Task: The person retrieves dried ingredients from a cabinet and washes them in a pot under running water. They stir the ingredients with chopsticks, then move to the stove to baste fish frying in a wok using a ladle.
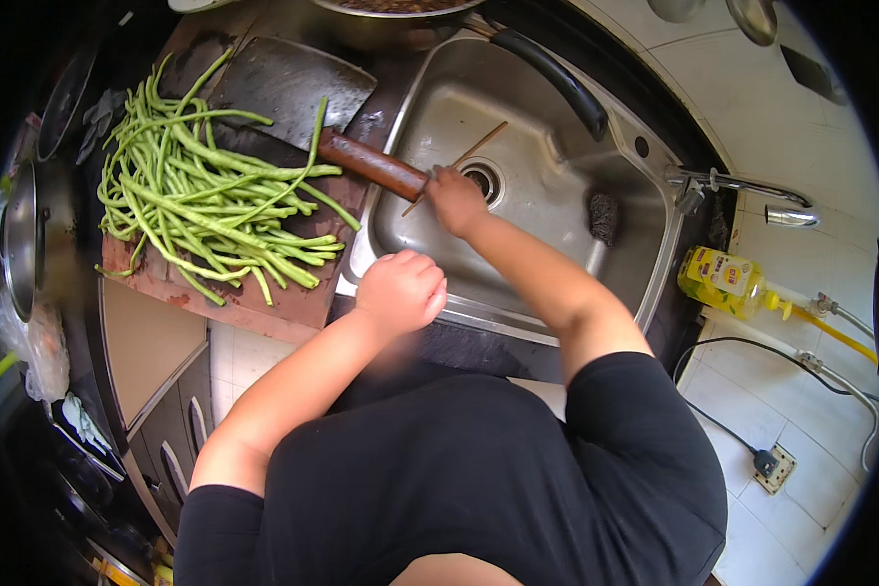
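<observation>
My right hand point(456, 200) reaches over the left side of the steel sink point(547, 234), its fingers closed on a thin wooden stick point(484, 139) like a chopstick. Right beside those fingers is the end of the brown wooden handle point(373, 166) of a cleaver. The cleaver's dark, wide blade point(293, 86) lies on the wooden board point(273, 314), partly behind a heap of long green beans point(215, 200). Near the sink's front left corner my left hand point(400, 290) is curled into a loose fist, and nothing shows sticking out of it.
A pan's black handle point(557, 83) juts over the sink's far edge. In the sink lies a dark scrubber point(604, 217) near the right wall. The tap point(742, 186) and a yellow soap bottle point(723, 281) are at the right. A pan point(20, 239) stands far left.
</observation>
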`<state>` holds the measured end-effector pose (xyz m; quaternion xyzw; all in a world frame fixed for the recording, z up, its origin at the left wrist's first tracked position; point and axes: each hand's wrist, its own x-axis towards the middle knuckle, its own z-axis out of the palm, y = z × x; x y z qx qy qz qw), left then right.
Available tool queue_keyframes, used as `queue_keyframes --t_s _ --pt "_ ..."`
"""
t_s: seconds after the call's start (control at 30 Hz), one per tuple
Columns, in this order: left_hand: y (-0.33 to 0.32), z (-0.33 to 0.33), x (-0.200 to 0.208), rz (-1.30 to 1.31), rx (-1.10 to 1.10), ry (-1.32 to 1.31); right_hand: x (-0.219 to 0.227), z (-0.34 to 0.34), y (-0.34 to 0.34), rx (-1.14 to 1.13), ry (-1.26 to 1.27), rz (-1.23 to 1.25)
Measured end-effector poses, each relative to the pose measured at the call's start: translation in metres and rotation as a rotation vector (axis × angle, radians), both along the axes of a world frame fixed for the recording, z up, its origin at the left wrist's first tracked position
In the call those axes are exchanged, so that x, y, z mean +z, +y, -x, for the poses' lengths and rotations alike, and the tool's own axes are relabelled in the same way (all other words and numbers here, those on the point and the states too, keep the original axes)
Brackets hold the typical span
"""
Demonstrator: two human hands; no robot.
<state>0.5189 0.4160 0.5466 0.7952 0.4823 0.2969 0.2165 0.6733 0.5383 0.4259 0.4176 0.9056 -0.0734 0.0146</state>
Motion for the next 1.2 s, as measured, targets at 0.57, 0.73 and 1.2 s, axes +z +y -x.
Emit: queue_keyframes --t_s 0.57,0.73,1.2 --pt "0.002 -0.019 0.006 0.000 0.139 0.167 0.205 -0.238 0.037 -0.684 1.197 -0.785" --pt "0.002 -0.022 0.007 -0.005 0.146 0.162 0.182 -0.287 0.031 -1.018 0.971 -0.312" --pt "0.029 -0.074 0.008 0.417 0.135 0.000 0.150 -0.184 0.032 -0.898 1.805 0.746"
